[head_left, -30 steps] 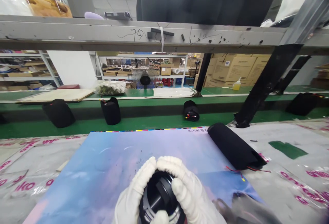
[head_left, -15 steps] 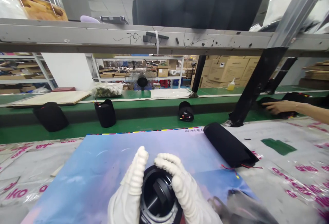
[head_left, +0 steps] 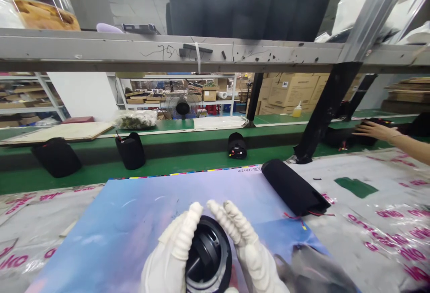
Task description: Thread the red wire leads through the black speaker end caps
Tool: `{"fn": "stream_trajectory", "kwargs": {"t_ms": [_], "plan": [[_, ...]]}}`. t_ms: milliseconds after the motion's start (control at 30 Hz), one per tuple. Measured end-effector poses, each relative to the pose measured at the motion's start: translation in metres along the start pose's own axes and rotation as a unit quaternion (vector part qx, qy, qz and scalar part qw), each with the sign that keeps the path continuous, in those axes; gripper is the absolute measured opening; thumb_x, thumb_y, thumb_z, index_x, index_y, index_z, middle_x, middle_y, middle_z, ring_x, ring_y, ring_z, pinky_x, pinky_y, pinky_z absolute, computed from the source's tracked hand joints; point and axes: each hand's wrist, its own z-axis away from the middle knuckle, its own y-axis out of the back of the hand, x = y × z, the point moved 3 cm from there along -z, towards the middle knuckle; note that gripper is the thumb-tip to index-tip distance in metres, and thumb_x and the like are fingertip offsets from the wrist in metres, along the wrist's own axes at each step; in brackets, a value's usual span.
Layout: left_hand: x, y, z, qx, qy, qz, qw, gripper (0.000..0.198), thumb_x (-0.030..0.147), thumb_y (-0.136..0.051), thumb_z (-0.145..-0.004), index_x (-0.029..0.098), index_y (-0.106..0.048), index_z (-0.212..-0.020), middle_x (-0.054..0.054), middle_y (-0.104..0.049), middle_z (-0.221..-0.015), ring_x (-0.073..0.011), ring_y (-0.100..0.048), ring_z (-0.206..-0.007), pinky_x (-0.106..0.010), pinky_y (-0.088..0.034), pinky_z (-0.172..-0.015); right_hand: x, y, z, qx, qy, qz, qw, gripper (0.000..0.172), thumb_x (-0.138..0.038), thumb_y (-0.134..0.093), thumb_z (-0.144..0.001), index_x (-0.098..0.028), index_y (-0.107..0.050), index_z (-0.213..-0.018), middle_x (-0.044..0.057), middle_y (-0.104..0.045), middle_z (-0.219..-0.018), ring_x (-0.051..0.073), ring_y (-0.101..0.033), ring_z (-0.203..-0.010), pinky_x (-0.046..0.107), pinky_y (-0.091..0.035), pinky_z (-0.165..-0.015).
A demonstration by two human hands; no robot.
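Note:
Both hands wear white ribbed gloves, low in the middle of the view. My left hand [head_left: 174,252] is closed against the left side of a black round hollow housing [head_left: 206,257], which has a raised bar across its inside and a pale ring at its near rim. My right hand [head_left: 251,248] is at the housing's right, its fingers stretched forward with a gap between them and the rim. A gloved tip shows at the housing's near edge. Under them is a blue and pink printed sheet [head_left: 134,217]. The housing's underside is hidden.
A black fabric roll [head_left: 292,187] with thin wires lies at the sheet's right edge. Several black cylinders, one a wired cylinder [head_left: 237,145], rest on the green belt [head_left: 184,161]. A co-worker's hand [head_left: 376,131] touches black pieces at right. A dark post [head_left: 327,109] and overhead shelf [head_left: 117,53] frame the bench.
My right fingers have come off the housing's rim and straightened. The housing has turned or tilted slightly between my hands. The co-worker's hand has shifted over the black pieces. The view has shifted slightly.

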Motion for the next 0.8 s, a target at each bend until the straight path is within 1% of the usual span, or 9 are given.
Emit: {"fn": "stream_trajectory", "kwargs": {"t_ms": [133, 200, 267, 367, 433, 567, 667, 733, 800], "plan": [[-0.007, -0.002, 0.004, 0.004, 0.0, 0.017, 1.0, 0.05, 0.036, -0.065, -0.087, 0.035, -0.054, -0.135, 0.0, -0.068, -0.127, -0.0254, -0.064, -0.118, -0.038, -0.059, -0.096, 0.001, 0.006, 0.007, 0.003, 0.032, 0.132, 0.991, 0.058, -0.062, -0.036, -0.095, -0.033, -0.048, -0.143, 0.002, -0.046, -0.151, 0.03, -0.041, -0.14, 0.05, -0.031, -0.119], [-0.008, 0.001, 0.006, 0.004, -0.015, -0.002, 1.0, 0.044, 0.031, -0.058, -0.091, 0.034, -0.055, -0.135, -0.001, -0.067, -0.129, -0.0239, -0.063, -0.12, -0.036, -0.057, -0.097, -0.004, 0.008, 0.01, -0.012, 0.045, 0.197, 0.979, 0.061, -0.067, -0.036, -0.092, -0.033, -0.052, -0.14, 0.0, -0.047, -0.151, 0.034, -0.035, -0.143, 0.053, -0.023, -0.121], [-0.009, 0.004, 0.008, 0.005, -0.033, -0.036, 0.999, 0.04, 0.027, -0.055, -0.092, 0.033, -0.059, -0.132, 0.0, -0.066, -0.131, -0.024, -0.061, -0.122, -0.036, -0.053, -0.102, -0.01, 0.011, 0.011, -0.029, 0.054, 0.207, 0.976, 0.066, -0.072, -0.039, -0.089, -0.033, -0.052, -0.14, -0.001, -0.05, -0.148, 0.036, -0.033, -0.144, 0.052, -0.018, -0.123], [-0.01, 0.006, 0.009, 0.003, -0.063, -0.077, 0.995, 0.041, 0.026, -0.06, -0.088, 0.032, -0.062, -0.128, 0.001, -0.064, -0.134, -0.0253, -0.058, -0.126, -0.037, -0.047, -0.108, -0.017, 0.015, 0.011, -0.038, 0.055, 0.172, 0.983, 0.063, -0.068, -0.05, -0.087, -0.034, -0.051, -0.141, -0.003, -0.055, -0.144, 0.033, -0.037, -0.142, 0.043, -0.025, -0.123], [-0.01, 0.003, 0.008, -0.002, -0.082, -0.086, 0.993, 0.044, 0.028, -0.063, -0.086, 0.031, -0.06, -0.13, 0.0, -0.063, -0.135, -0.0263, -0.059, -0.125, -0.037, -0.047, -0.108, -0.017, 0.017, 0.01, -0.031, 0.052, 0.158, 0.986, 0.058, -0.063, -0.053, -0.088, -0.035, -0.052, -0.14, -0.002, -0.056, -0.143, 0.031, -0.043, -0.139, 0.038, -0.033, -0.119], [-0.005, 0.001, 0.008, 0.0, -0.104, -0.08, 0.991, 0.063, 0.035, -0.076, -0.073, 0.026, -0.059, -0.132, -0.006, -0.063, -0.134, -0.0327, -0.059, -0.124, -0.042, -0.045, -0.109, -0.011, 0.029, 0.009, 0.003, 0.047, 0.139, 0.989, 0.043, -0.045, -0.055, -0.096, -0.025, -0.054, -0.134, 0.01, -0.053, -0.142, 0.028, -0.054, -0.126, 0.05, -0.044, -0.107], [-0.006, 0.017, 0.011, 0.048, -0.053, -0.061, 0.996, 0.074, 0.035, -0.078, -0.07, 0.026, -0.052, -0.138, -0.004, -0.061, -0.138, -0.0323, -0.058, -0.125, -0.042, -0.044, -0.111, -0.007, 0.049, 0.014, 0.056, 0.052, 0.129, 0.989, 0.039, -0.038, -0.053, -0.098, -0.034, -0.05, -0.137, 0.003, -0.05, -0.147, 0.027, -0.051, -0.132, 0.046, -0.043, -0.108], [-0.014, 0.035, 0.013, 0.098, 0.012, 0.015, 0.995, 0.069, 0.036, -0.075, -0.076, 0.03, -0.049, -0.14, 0.001, -0.06, -0.139, -0.0286, -0.056, -0.128, -0.038, -0.044, -0.111, -0.001, 0.058, 0.02, 0.092, 0.053, 0.126, 0.986, 0.048, -0.035, -0.048, -0.1, -0.041, -0.037, -0.146, -0.004, -0.049, -0.149, 0.026, -0.044, -0.139, 0.042, -0.039, -0.114], [-0.027, 0.049, 0.012, 0.117, 0.054, 0.12, 0.984, 0.057, 0.042, -0.065, -0.085, 0.033, -0.05, -0.139, 0.005, -0.061, -0.137, -0.0252, -0.055, -0.129, -0.035, -0.045, -0.11, 0.008, 0.056, 0.026, 0.117, 0.06, 0.137, 0.982, 0.056, -0.029, -0.046, -0.1, -0.037, -0.025, -0.152, -0.001, -0.048, -0.15, 0.026, -0.041, -0.141, 0.046, -0.034, -0.118]]}}
